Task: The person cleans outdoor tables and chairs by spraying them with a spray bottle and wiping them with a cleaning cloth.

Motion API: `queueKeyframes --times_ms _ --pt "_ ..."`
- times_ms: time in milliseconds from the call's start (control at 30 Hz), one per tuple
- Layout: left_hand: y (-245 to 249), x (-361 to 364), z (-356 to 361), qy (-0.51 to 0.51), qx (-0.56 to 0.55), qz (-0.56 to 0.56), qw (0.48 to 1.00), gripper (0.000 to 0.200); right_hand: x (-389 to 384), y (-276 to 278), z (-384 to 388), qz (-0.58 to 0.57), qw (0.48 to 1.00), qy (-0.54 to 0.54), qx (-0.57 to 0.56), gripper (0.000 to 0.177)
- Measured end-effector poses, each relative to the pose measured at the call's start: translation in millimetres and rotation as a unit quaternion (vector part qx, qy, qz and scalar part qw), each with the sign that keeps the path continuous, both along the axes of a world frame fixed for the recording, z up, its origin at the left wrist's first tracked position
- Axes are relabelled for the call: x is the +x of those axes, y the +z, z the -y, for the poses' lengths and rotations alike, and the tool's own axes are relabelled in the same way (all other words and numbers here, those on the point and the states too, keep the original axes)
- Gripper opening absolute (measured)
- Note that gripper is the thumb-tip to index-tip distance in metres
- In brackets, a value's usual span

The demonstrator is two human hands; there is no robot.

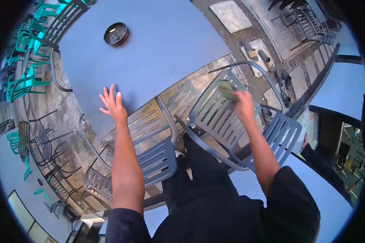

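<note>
My left hand [114, 105] is over the near left part of the grey-blue table [162, 36], fingers spread and nothing in it. Whether its palm touches the surface cannot be made out. In my right hand [244, 106] is a green cloth [227, 90], slightly blurred, held against or just above the slatted back of a grey metal chair [219, 109]. A second slatted chair [156, 160] stands between my arms at the table's near edge. A round dark ashtray [116, 34] rests on the far left part of the table.
Green plastic chairs [26, 83] and more metal chairs [42, 139] stand at the left. Beyond the right chair, several shoes [257, 54] lie on the ground by stone slabs [231, 16]. At the right, another person's hand [305, 141] and dark sleeve show near a pale surface.
</note>
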State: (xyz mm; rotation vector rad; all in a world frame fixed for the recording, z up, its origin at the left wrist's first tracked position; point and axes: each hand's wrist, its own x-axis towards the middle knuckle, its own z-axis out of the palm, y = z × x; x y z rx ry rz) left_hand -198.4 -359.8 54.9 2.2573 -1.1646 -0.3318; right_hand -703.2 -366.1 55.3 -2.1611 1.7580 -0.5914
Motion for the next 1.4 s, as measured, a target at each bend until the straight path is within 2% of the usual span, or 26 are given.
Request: queueKeyframes --times_ms 67,133,200,267,300,367,400,433,467,533,567,600,633,667,733,800,867,933,967,1067,1100,1200,1233,1333,1367,1400 --pt "-4.3 19.4 -7.3 -0.035 0.002 -0.080 0.996 0.052 -82.2 42.6 -38.5 -0.050 0.995 -0.088 0.013 0.039" --pt "-0.3 40.9 -9.3 -0.072 -0.013 -0.202 0.977 0.051 -151.8 99.1 -83.0 -0.077 0.984 -0.157 -0.045 0.035" --pt "42.4 26.2 -10.1 -0.014 -0.069 -0.370 0.926 0.054 -233.2 124.0 -129.1 -0.148 0.957 -0.235 -0.087 0.030" --pt "90.5 -2.7 -31.9 0.046 -0.114 -0.526 0.841 0.058 -282.2 151.0 -175.8 -0.177 0.907 -0.382 0.004 0.027" --pt "104.8 -30.0 -51.9 0.000 -0.160 -0.498 0.852 0.058 -307.7 148.5 -200.8 -0.161 0.889 -0.427 0.049 0.030" --pt "124.3 -92.2 -103.0 -0.129 -0.216 -0.546 0.799 0.055 -345.3 124.6 -250.1 -0.084 0.850 -0.501 0.139 0.041" --pt "146.1 -143.5 -128.1 -0.134 -0.219 -0.584 0.770 0.048 -358.0 101.3 -271.1 -0.025 0.830 -0.526 0.184 0.049" --pt "149.5 -179.2 -160.3 -0.095 -0.137 -0.634 0.755 0.044 -365.1 70.2 -292.8 -0.010 0.843 -0.512 0.165 0.053" --pt "121.4 -209.8 -193.7 -0.131 -0.058 -0.585 0.799 0.042 -368.9 43.5 -306.7 0.005 0.855 -0.497 0.151 0.058" --pt "58.9 -265.9 -262.9 -0.101 0.124 -0.519 0.840 0.043 -351.5 15.6 -321.3 0.223 0.837 -0.479 0.143 0.053" --pt "38.3 -293.2 -292.7 -0.069 0.160 -0.499 0.849 0.049 -344.3 12.1 -324.7 0.272 0.834 -0.461 0.135 0.050" --pt "24.2 -312.5 -311.6 -0.026 0.252 -0.514 0.820 0.060 -335.6 10.2 -326.1 0.322 0.827 -0.443 0.125 0.048" --pt "3.1 -331.5 -331.1 -0.016 0.266 -0.552 0.790 0.070 -335.7 7.2 -329.5 0.371 0.817 -0.427 0.116 0.047" --pt "4.2 -346.3 -338.2 -0.057 0.298 -0.520 0.799 0.077 -387.9 -55.8 -345.2 0.436 0.786 -0.403 0.172 0.037" --pt "-9.3 -371.1 -344.1 -0.163 0.321 -0.344 0.867 0.090 -379.0 -26.9 -329.0 0.558 0.627 -0.463 0.285 0.025" --pt "-13.8 -398.8 -336.9 -0.102 0.299 -0.448 0.836 0.098 -363.2 11.2 -323.1 0.573 0.593 -0.473 0.308 0.027" --pt "-32.2 -422.6 -327.2 -0.047 0.255 -0.520 0.814 0.102 -332.4 46.9 -311.3 0.538 0.595 -0.500 0.327 0.032" --pt "-67.3 -432.1 -326.2 0.009 0.199 -0.553 0.809 0.101 -312.3 44.7 -298.4 0.536 0.646 -0.480 0.255 0.032" --pt "-43.9 -418.6 -312.7 0.087 0.202 -0.625 0.749 0.080 -309.7 40.6 -290.0 0.538 0.665 -0.470 0.218 0.032" --pt "8.4 -403.4 -280.3 0.141 0.162 -0.681 0.700 0.042 -315.9 71.6 -233.6 0.498 0.747 -0.405 0.175 0.037" --pt "17.0 -404.7 -269.9 0.132 0.143 -0.676 0.711 0.033 -300.2 104.7 -211.9 0.501 0.751 -0.398 0.162 0.031" --pt "2.1 -413.4 -237.0 0.162 0.072 -0.723 0.667 0.029 -264.9 169.1 -145.8 0.422 0.809 -0.393 0.114 0.015" --pt "19.3 -417.1 -220.9 0.180 0.062 -0.713 0.675 0.026 -259.5 182.4 -128.0 0.378 0.835 -0.388 0.094 0.010" --pt "38.7 -407.8 -176.4 0.157 0.003 -0.741 0.653 0.027 -238.0 200.1 -80.1 0.488 0.778 -0.382 0.104 0.009" --pt "27.2 -405.8 -162.0 0.142 -0.017 -0.739 0.658 0.032 -236.1 201.9 -69.1 0.468 0.796 -0.373 0.092 0.008" --pt "31.2 -400.6 -149.3 0.129 -0.038 -0.741 0.658 0.035 -232.5 199.0 -59.7 0.495 0.779 -0.373 0.096 0.007"
